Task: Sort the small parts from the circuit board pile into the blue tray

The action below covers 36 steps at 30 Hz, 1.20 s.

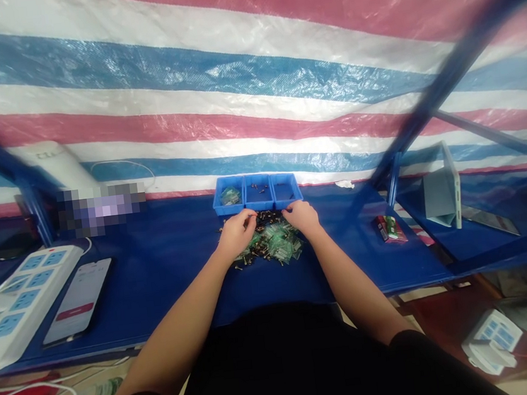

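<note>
A heap of small dark screws and clear little bags (273,242) lies on the blue bench (166,259), just in front of three joined blue bins (257,193). My left hand (236,231) rests on the heap's left side with its fingers curled and pinched together; what they hold is too small to make out. My right hand (302,216) sits at the heap's upper right, knuckles up, fingers bent down onto the parts near the right bin. The left bin holds clear bags, the middle one a few dark screws.
A phone (78,300) and a white power strip (14,305) lie at the left. A small red and green pack (389,229) and a standing tablet (443,186) are at the right. Blue frame posts rise at both sides before a striped tarp.
</note>
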Each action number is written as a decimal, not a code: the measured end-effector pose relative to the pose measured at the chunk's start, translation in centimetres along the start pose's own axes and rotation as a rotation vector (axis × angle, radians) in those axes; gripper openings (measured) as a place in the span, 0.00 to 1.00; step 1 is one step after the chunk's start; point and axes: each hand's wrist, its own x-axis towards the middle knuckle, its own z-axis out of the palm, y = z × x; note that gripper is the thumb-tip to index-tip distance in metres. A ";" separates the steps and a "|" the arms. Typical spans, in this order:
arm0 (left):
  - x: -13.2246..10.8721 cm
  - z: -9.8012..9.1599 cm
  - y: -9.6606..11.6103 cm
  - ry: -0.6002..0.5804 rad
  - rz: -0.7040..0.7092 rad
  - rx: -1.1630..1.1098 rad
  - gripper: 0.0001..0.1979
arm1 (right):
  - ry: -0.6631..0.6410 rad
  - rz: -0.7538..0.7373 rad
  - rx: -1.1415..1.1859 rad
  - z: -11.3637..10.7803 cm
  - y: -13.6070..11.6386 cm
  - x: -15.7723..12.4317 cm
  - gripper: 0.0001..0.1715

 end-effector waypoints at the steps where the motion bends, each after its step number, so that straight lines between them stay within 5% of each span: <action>1: 0.0 0.0 0.0 0.000 0.003 0.000 0.13 | 0.004 -0.003 -0.002 0.1 0.1 0.0 0.14; 13: 0.0 -0.1 0.2 -0.012 -0.001 0.012 0.13 | 0.030 0.023 -0.001 0.2 -0.5 -0.1 0.10; 17: 0.1 -0.1 0.2 -0.017 0.000 0.013 0.13 | 0.045 -0.124 0.233 0.0 -1.3 -0.6 0.11; 20: 0.1 0.0 0.3 -0.012 0.020 -0.003 0.14 | -0.074 -0.303 0.577 0.0 -2.1 -1.2 0.17; 24: 0.0 0.0 0.5 0.021 0.056 -0.035 0.14 | -0.227 -0.339 0.890 0.3 -3.2 -1.9 0.20; 36: 0.0 0.3 0.3 0.019 0.103 -0.089 0.17 | -0.316 -0.332 0.989 0.6 -4.0 -2.5 0.21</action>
